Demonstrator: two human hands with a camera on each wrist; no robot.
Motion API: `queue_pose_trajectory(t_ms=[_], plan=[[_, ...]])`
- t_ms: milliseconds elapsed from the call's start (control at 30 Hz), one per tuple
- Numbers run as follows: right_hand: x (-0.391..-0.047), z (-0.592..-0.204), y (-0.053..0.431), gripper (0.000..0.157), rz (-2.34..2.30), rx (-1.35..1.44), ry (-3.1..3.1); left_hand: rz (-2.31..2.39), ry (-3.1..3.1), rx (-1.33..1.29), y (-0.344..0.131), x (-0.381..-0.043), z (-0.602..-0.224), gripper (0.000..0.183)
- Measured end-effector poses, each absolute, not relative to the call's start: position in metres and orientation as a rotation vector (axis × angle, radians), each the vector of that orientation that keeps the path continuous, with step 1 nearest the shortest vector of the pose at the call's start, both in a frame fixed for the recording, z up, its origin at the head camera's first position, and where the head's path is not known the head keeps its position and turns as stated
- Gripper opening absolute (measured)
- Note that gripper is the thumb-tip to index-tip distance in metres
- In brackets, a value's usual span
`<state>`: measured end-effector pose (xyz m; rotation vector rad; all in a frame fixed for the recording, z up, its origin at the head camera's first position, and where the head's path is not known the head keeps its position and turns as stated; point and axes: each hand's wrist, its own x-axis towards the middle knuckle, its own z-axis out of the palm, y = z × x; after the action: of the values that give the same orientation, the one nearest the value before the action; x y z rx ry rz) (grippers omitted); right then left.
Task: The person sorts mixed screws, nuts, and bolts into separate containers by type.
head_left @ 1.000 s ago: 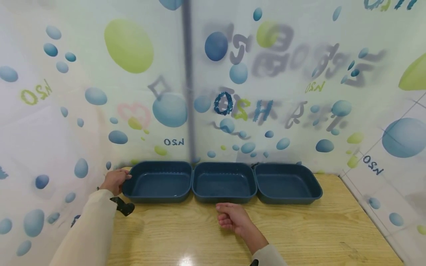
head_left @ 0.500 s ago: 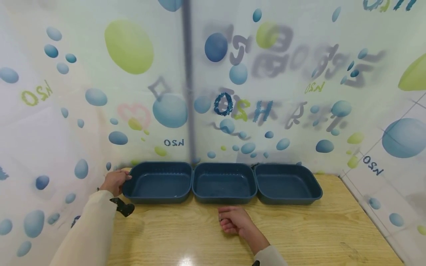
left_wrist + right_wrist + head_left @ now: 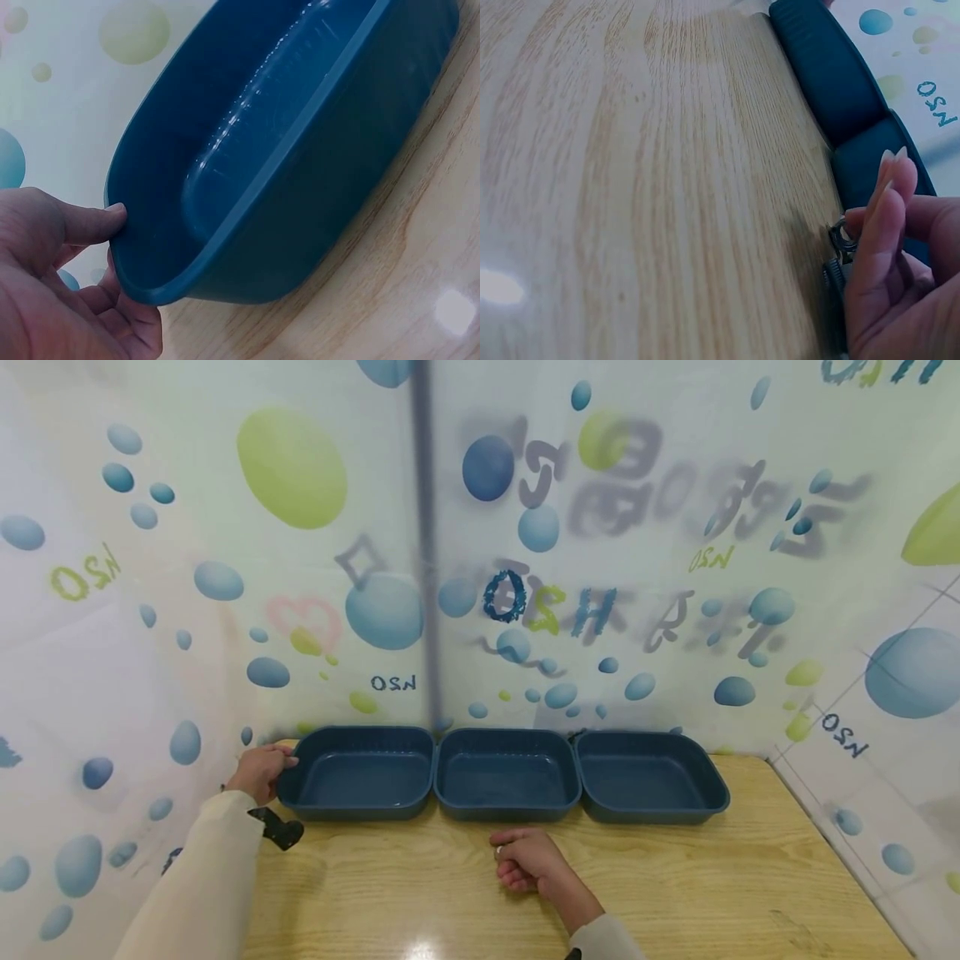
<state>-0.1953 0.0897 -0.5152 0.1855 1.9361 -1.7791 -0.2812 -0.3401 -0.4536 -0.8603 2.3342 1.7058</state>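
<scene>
My left hand (image 3: 258, 772) pinches the end rim of the left blue plastic tray (image 3: 247, 277); in the left wrist view its thumb lies over the inside of the rim and the curled fingers sit outside. That tray rests on the wooden table. In front of the middle tray (image 3: 507, 814), my right hand (image 3: 534, 862) is held over the table with curled fingers. Between its thumb and finger it pinches a small shiny metal piece with a ring-like loop (image 3: 843, 238); its exact kind cannot be told, as the fingers hide part of it.
A third blue tray, the right one (image 3: 652, 817), stands side by side with the other two along the back of the wooden table (image 3: 720, 893). Right behind them hangs a white curtain (image 3: 660, 693) printed with bubbles and letters.
My right hand has drawn back slightly from the middle tray toward me, and the small metal piece shows more at its fingertips. The left hand and the trays stay where they were.
</scene>
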Motion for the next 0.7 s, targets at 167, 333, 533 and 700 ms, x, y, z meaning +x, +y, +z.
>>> queue_pose_trajectory(t_ms=[167, 333, 533, 700], plan=[[-0.1947, -0.5129, 0.0878, 0.031, -1.781, 0.195, 1.932, 1.691, 2.336, -0.867, -0.3402, -0.2814, -0.4524, 0.036], [-0.1951, -0.5120, 0.0872, 0.028, -1.780, 0.188, 1.936, 1.690, 2.335, -0.872, -0.3406, -0.2826, -0.4527, 0.035], [-0.1958, -0.5107, 0.0857, 0.028, -1.775, 0.191, 1.944, 1.684, 2.344, -0.867, -0.3412, -0.2831, -0.4536, 0.033], [-0.1975, -0.5069, 0.0834, 0.027, -1.764, 0.172, 1.966, 1.688, 2.343, -0.876, -0.3408, -0.2828, -0.4537, 0.034]])
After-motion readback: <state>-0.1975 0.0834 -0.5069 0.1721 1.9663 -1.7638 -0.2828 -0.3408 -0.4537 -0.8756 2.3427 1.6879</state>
